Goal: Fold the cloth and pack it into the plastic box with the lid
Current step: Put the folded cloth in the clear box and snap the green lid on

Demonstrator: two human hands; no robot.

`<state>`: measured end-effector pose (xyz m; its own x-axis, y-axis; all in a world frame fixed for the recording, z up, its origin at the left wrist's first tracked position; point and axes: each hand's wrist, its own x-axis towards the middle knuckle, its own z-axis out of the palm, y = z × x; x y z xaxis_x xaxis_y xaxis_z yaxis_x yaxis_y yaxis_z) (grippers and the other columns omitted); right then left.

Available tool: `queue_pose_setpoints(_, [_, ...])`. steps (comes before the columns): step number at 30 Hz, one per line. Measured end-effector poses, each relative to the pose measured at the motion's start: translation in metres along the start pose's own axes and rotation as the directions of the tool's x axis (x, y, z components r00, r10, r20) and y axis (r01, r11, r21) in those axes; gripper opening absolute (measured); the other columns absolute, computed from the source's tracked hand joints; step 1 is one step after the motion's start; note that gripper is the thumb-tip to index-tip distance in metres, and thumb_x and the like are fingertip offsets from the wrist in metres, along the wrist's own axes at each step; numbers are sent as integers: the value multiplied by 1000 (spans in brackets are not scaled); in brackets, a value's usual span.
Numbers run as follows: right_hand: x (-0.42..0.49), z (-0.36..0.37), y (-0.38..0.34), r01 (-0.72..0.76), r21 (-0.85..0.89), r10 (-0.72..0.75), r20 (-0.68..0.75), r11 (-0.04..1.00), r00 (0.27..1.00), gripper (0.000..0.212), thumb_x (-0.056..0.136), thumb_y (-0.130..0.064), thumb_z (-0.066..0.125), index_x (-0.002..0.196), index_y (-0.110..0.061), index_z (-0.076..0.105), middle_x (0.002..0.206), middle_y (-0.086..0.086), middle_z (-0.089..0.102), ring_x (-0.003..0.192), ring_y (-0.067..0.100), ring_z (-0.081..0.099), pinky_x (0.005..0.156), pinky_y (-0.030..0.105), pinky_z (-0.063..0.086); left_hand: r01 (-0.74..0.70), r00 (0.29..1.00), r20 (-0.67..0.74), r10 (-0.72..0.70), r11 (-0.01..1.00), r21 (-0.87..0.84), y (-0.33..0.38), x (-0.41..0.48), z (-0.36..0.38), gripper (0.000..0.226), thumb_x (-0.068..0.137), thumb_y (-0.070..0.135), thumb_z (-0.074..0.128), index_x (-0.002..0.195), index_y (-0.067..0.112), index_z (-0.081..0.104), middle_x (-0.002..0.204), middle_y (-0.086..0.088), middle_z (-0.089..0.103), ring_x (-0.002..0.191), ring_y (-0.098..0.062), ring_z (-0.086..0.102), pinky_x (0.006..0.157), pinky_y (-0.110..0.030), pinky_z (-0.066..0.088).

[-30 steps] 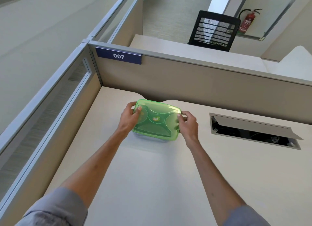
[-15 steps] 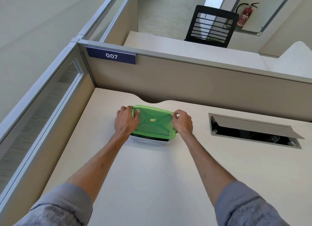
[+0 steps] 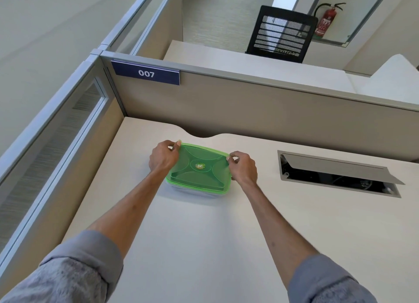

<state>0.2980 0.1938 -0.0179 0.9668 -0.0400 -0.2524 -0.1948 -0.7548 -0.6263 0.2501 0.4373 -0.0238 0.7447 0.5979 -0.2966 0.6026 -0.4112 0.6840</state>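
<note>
A translucent green lid (image 3: 199, 169) lies flat on a clear plastic box (image 3: 192, 190) in the middle of the desk. My left hand (image 3: 162, 157) pinches the lid's far left corner between thumb and fingers. My right hand (image 3: 242, 168) grips the lid's far right corner. A round sticker marks the lid's centre. The cloth cannot be made out; the lid and my hands hide the box's inside.
The cream desk (image 3: 204, 234) is bounded by a beige partition (image 3: 249, 112) behind and a glazed partition (image 3: 56, 132) on the left. An open cable hatch (image 3: 337, 173) with a raised flap is sunk into the desk on the right.
The lid was tilted up above the box; it has come down flat onto it. Both hands have slid from the lid's sides to its far corners.
</note>
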Motion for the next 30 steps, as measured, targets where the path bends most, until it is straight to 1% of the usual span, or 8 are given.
queue_pose_setpoints(4, [8, -6, -1, -127, 168, 124, 26, 978, 992, 21, 103, -33, 65, 105, -21, 82, 100, 6, 82, 76, 36, 81, 76, 49, 70, 142, 989, 67, -135, 983, -115, -1, 12, -1, 50, 103, 60, 65, 128, 19, 80, 130, -17, 77, 120, -45, 69, 101, -46, 58])
queue_pose_setpoints(7, [19, -8, 2, -235, 340, 222, 79, 910, 972, 20, 102, -29, 69, 103, -14, 82, 105, 13, 82, 83, 36, 80, 75, 50, 71, 279, 958, 162, -237, 899, -338, -1, 20, -1, 32, 98, 44, 78, 107, 14, 80, 129, -19, 74, 123, -45, 68, 110, -57, 59])
queue_pose_setpoints(9, [24, -5, 3, -275, 414, 251, 112, 868, 961, 15, 100, -22, 72, 101, -11, 81, 107, 16, 82, 75, 33, 75, 72, 47, 70, 319, 946, 196, -258, 850, -419, -3, 23, 0, 21, 96, 34, 81, 97, 14, 77, 129, -19, 75, 123, -44, 69, 109, -56, 60])
queue_pose_setpoints(13, [32, 2, 5, -284, 444, 261, 113, 850, 959, 14, 98, -21, 74, 98, -9, 81, 108, 17, 81, 70, 31, 68, 63, 38, 63, 345, 937, 216, -274, 818, -460, -5, 26, 2, 33, 97, 30, 81, 122, 8, 78, 130, -17, 73, 124, -41, 69, 105, -52, 60])
queue_pose_setpoints(19, [41, 2, 6, -490, 573, 399, 287, 657, 871, 22, 97, -12, 75, 112, 3, 78, 87, 13, 78, 65, 28, 65, 63, 34, 56, 363, 930, 241, -277, 801, -476, -4, 30, 8, 25, 101, 25, 77, 116, 4, 76, 131, -19, 73, 119, -38, 67, 90, -43, 52])
queue_pose_setpoints(25, [37, 5, 4, -468, 623, 388, 270, 627, 881, 24, 98, -11, 75, 115, 6, 76, 86, 11, 76, 61, 26, 63, 60, 34, 53, 294, 953, 209, -219, 834, -467, -7, 26, 10, 35, 103, 28, 74, 125, 0, 77, 133, -23, 75, 101, -32, 61, 85, -38, 47])
queue_pose_setpoints(27, [31, 3, 9, -446, 651, 379, 252, 615, 890, 25, 101, -17, 73, 116, 3, 76, 95, 11, 79, 69, 29, 68, 66, 38, 58, 282, 955, 222, -196, 830, -482, -6, 21, 7, 40, 106, 33, 72, 133, 4, 75, 134, -20, 74, 109, -32, 63, 88, -39, 50])
queue_pose_setpoints(30, [11, 0, 24, -368, 649, 368, 144, 666, 919, 28, 108, -27, 64, 117, -3, 75, 112, 13, 80, 83, 28, 72, 82, 45, 64, 275, 955, 237, -177, 822, -499, -13, 9, 1, 54, 108, 48, 65, 144, 7, 66, 137, -16, 72, 125, -34, 67, 108, -49, 56])
